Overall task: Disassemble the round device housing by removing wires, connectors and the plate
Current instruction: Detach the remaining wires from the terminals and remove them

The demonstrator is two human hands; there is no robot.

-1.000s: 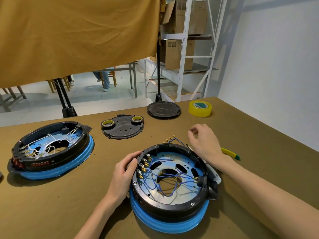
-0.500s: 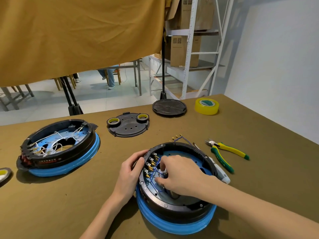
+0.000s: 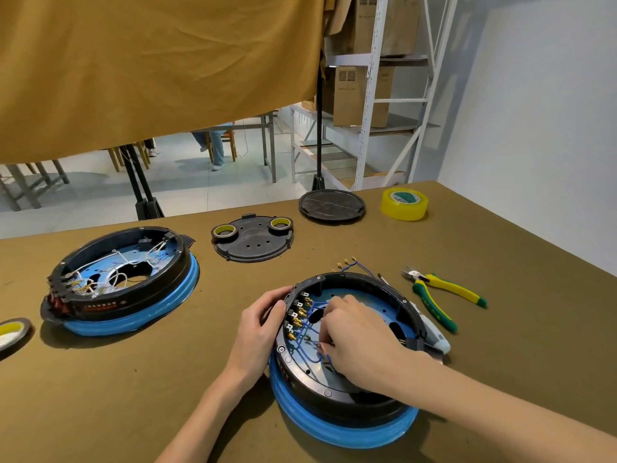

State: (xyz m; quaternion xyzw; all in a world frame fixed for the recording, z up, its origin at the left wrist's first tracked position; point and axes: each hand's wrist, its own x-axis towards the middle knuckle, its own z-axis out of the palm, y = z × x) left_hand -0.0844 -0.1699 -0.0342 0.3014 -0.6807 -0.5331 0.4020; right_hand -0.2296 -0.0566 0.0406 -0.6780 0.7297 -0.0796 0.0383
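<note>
A round black housing point(image 3: 337, 396) with a blue rim lies near the table's front. Inside it are a blue plate point(image 3: 370, 302), blue wires point(image 3: 307, 342) and a row of brass connectors point(image 3: 297, 317) on the left wall. My left hand point(image 3: 257, 325) grips the housing's left edge. My right hand point(image 3: 357, 335) reaches down inside, its fingertips pinched on a blue wire near the connectors. A loose blue wire with brass terminals point(image 3: 349, 264) lies on the table just behind the housing.
A second housing point(image 3: 123, 282) with white wires sits at the left. Behind lie a black cover point(image 3: 253, 242) bearing two tape rolls, a round black lid point(image 3: 332, 206) and yellow tape point(image 3: 404, 203). Green-yellow cutters point(image 3: 440, 294) and a white tool point(image 3: 430, 332) lie right of the housing.
My right hand came back from the table behind the housing and went down inside it onto the wires. The loose wire stays on the table. My left hand kept its hold.
</note>
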